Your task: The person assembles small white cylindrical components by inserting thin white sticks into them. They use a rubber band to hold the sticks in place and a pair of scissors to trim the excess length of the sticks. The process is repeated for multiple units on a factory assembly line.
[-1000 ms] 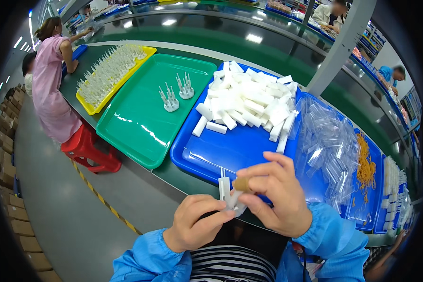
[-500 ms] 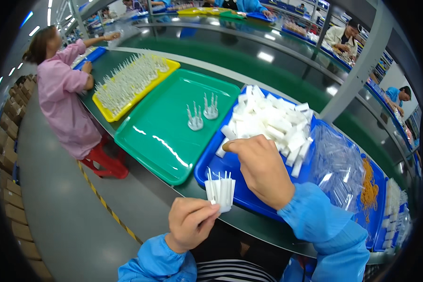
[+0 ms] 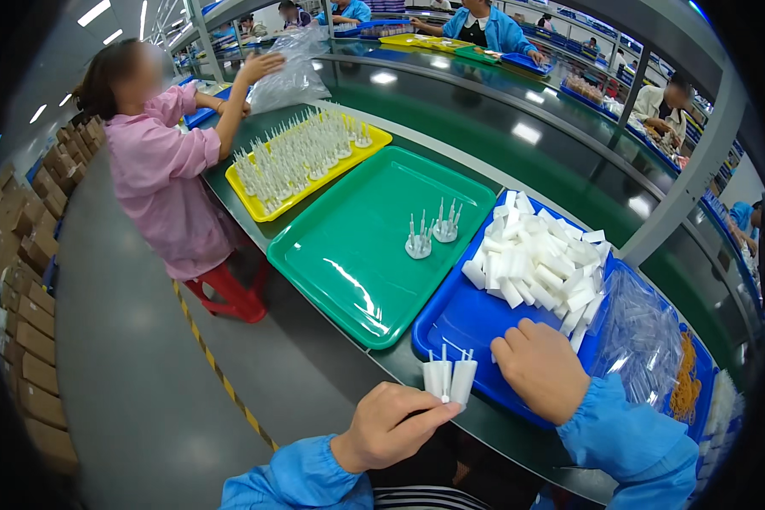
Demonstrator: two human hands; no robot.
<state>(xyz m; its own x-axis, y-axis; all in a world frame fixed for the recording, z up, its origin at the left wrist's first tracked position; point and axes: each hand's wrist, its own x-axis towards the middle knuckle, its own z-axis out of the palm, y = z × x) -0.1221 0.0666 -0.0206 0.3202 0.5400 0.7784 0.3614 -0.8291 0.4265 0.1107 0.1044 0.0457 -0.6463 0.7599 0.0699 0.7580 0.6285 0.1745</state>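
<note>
Compared with half a second ago, the right hand (image 3: 540, 370) has come lower and nearer to the body: it now lies on the near edge of the blue tray (image 3: 459, 319), in the lower right of the frame, while before it was higher, close to the white pile. Its fingers are curled together, knuckles up, and I cannot tell if they hold something. The left hand (image 3: 391, 425), at the lower centre, holds the small bundle of white pieces (image 3: 449, 378) upright as before, its fingertips clamped on the bottom of the bundle; two or three pieces stand side by side, thin pins pointing up, just in front of the blue tray's near edge. There are three trays in a row: one blue, one green tray (image 3: 348, 255) in the middle, one yellow tray (image 3: 272, 208) in the upper left. On the green tray stand two small clusters of pinned pieces (image 3: 432, 231). The heap of white blocks (image 3: 535, 259) on the blue tray is too many to count. One person in a pink shirt (image 3: 157, 183) stands at the yellow tray.
</note>
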